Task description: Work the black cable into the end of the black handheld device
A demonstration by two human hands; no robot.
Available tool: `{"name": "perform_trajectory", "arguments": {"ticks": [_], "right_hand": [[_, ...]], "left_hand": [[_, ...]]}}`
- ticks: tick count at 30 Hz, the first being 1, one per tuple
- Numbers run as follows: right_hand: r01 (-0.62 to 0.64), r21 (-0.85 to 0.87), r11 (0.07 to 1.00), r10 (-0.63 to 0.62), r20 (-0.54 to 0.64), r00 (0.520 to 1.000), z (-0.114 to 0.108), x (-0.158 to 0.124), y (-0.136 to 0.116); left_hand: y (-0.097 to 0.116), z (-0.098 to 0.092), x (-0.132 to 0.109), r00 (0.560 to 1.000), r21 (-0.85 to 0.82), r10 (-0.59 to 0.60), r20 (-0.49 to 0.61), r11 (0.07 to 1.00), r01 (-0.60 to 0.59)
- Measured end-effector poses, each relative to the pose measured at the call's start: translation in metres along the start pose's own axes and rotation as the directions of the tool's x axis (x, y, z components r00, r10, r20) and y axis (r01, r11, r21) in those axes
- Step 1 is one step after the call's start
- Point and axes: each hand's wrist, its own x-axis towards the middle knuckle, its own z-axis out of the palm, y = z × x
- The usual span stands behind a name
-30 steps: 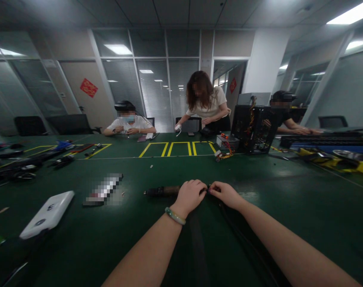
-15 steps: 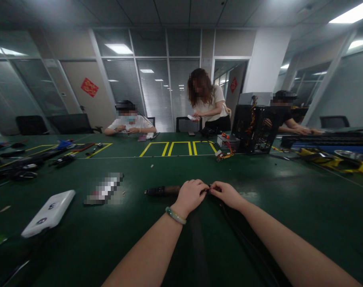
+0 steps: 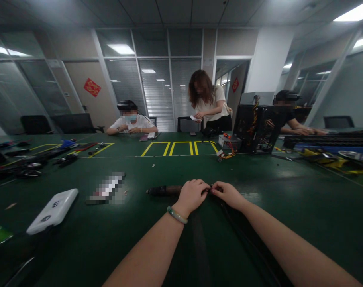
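A dark brown cylindrical tool (image 3: 172,190) with a black, tapered front end lies on its side on the green table, tip pointing left. My left hand (image 3: 193,194) is closed round its rear part and hides it. Fingertips of my right hand (image 3: 227,194) pinch close together at the tool's rear end, almost touching the left fingers. What they grip there is too small and dark to make out. From beneath the right hand, a black cord (image 3: 239,231) runs down toward the table's near edge. A jade-coloured bangle circles my left wrist.
To the left lie a white power bank (image 3: 53,211) and a blurred-out flat item (image 3: 106,188). Dark tools and parts (image 3: 28,163) crowd the far left. A black computer case (image 3: 256,129) and a power supply (image 3: 230,142) stand ahead right. Several people work across the table.
The view has shifted slightly, so everything sits a little further right. Both hands keep nearly the same hold at the tool's rear end.
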Motion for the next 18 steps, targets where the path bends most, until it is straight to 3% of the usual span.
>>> {"name": "perform_trajectory", "arguments": {"ticks": [7, 14, 18], "right_hand": [[-0.009, -0.009, 1.000, 0.009, 0.004, 1.000, -0.0006, -0.0001, -0.0008], [-0.013, 0.003, 1.000, 0.013, 0.014, 1.000, -0.0001, -0.0010, -0.0027], [-0.005, -0.003, 1.000, 0.005, 0.017, 1.000, -0.0014, -0.0012, -0.0037]], "left_hand": [[0.0024, -0.0005, 0.0002, 0.995, 0.034, -0.098, 0.006, 0.995, 0.097], [-0.0012, 0.0005, 0.0003, 1.000, 0.016, 0.002, 0.004, 1.000, -0.002], [-0.0017, 0.0019, -0.0002, 1.000, 0.014, 0.002, 0.007, 1.000, -0.002]]}}
